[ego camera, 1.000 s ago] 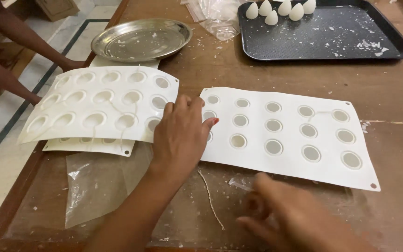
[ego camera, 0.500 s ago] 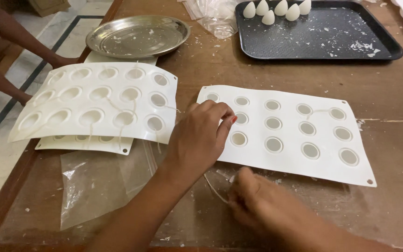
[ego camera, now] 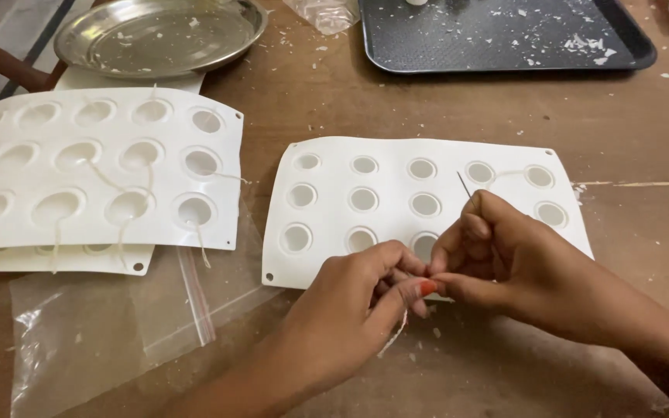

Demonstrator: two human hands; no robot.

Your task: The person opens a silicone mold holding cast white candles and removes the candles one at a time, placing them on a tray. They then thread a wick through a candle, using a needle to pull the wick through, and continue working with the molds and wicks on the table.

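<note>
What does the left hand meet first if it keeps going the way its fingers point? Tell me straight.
The left hand points up and to the right, and its fingertips already touch the right hand, pinching a white string between them. Past that lies the white silicone mould, though depth is unclear.

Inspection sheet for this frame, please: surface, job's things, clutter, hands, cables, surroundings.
Surface: brown wooden table, strewn with white flakes.
Job's things: white mould sheet lying flat, round cavities; thin needle; white string hanging below the fingers.
Clutter: stacked white moulds with strings in their cavities; clear plastic bag; round steel plate; black tray.
Hands: left hand and right hand meet, pinching at the mould's near edge.
Cables: nothing seen.
Surroundings: another person's arm at the far left edge.
</note>
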